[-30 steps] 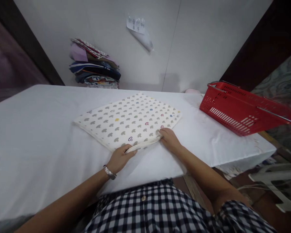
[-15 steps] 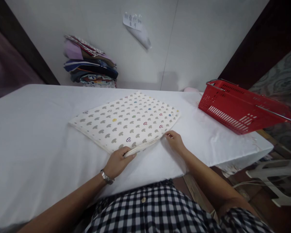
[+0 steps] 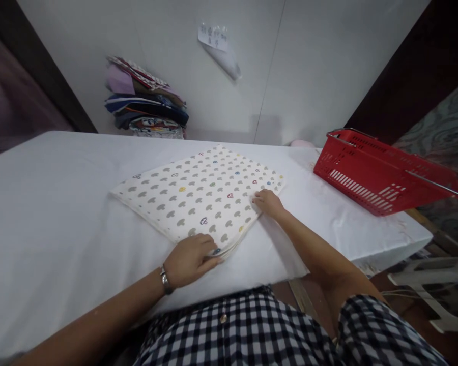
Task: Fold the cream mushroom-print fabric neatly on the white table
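A folded cream cloth (image 3: pixel 198 198) printed with grey mushroom shapes and a few coloured ones lies at an angle on the white-covered table. My left hand (image 3: pixel 193 260) holds its near corner, fingers over the top and thumb along the layered edge. On the right edge of the cloth rests my right hand (image 3: pixel 269 203), its fingers extended over the printed top and pressing on it; its thumb is hard to make out. Several layers show along the near right edge.
A red plastic basket (image 3: pixel 370 178) with metal handles stands at the table's right end. Against the wall is a stack of folded fabrics (image 3: pixel 147 101). The white tablecloth (image 3: pixel 72 218) spreads to the left. A pale plastic stool (image 3: pixel 435 284) stands at lower right.
My right hand has gone from pinching the near right edge to lying on top of the cloth. The near edge, lifted before, now lies lower, and my left hand has shifted slightly right.
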A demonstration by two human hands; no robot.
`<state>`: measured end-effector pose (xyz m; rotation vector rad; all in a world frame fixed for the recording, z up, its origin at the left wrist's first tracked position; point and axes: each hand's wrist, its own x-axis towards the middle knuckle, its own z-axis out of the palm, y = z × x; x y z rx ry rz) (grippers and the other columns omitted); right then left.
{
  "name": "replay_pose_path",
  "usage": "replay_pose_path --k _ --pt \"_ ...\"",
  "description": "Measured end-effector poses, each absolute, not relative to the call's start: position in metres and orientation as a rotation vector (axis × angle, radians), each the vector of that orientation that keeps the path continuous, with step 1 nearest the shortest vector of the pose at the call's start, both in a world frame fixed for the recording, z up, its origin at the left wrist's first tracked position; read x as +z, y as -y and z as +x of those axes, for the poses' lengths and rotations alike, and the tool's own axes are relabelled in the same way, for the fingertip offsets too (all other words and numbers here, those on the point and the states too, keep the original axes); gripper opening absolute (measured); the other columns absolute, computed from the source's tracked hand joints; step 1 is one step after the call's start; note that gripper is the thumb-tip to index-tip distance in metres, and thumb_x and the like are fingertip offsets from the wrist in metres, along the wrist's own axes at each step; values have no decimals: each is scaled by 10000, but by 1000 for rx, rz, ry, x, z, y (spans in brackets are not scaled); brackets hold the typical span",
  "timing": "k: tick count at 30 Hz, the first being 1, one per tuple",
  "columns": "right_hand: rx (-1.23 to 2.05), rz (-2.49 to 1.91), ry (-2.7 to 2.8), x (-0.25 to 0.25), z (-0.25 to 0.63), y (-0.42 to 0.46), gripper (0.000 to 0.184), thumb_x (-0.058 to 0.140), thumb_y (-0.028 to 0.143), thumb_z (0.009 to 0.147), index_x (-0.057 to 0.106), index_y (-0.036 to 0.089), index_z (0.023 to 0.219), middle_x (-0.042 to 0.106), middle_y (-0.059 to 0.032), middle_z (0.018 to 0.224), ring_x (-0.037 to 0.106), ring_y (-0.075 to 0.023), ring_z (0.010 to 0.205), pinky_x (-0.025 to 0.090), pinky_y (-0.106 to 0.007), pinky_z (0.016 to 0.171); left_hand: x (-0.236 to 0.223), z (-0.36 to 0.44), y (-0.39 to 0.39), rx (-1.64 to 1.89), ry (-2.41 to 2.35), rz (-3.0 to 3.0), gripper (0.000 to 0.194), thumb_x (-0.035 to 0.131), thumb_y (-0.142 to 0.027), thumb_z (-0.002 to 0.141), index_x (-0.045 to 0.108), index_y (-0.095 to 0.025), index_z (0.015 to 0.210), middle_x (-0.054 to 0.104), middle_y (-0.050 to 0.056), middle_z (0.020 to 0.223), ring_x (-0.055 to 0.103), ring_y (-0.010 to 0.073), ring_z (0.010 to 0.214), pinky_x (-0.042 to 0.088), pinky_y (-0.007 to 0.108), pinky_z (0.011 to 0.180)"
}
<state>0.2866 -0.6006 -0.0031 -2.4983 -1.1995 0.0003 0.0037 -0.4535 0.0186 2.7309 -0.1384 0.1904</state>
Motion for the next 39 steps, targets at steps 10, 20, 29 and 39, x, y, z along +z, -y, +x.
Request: replay_pose_path --k 10,20,29,39 --pt "89 -2593 1409 -16 314 563 545 408 466 850 359 196 1321 279 -116 1418 176 -274 1315 215 -440 1022 -8 100 409 82 -182 2911 642 363 -607 790 407 -226 1305 257 78 1445 174 284 1328 118 504 1053" --pt "274 -2662 1441 -26 339 544 654 246 620 838 246 260 1384 100 -67 1483 52 -273 1346 86 -486 1043 -31 99 400 41 -357 2928 727 238 -662 792 286 -231 1376 178 44 1467 69 265 1353 18 536 1054" --pt "309 -2658 1520 -23 344 541 702 179 667 822 189 273 1402 41 -37 1489 -6 -243 1352 16 -454 1054 -29 98 401 51 -432 2955 707 247 -646 797 296 -238 1372 220 38 1456 121 283 1342 28 564 1043" --pt "277 -2431 1419 -22 363 546 627 349 588 831 335 242 1353 210 -70 1457 128 -253 1340 117 -454 1057 -33 98 398 119 -421 2993 668 278 -617 802 312 -253 1362 256 23 1442 152 271 1337 51 555 1045"
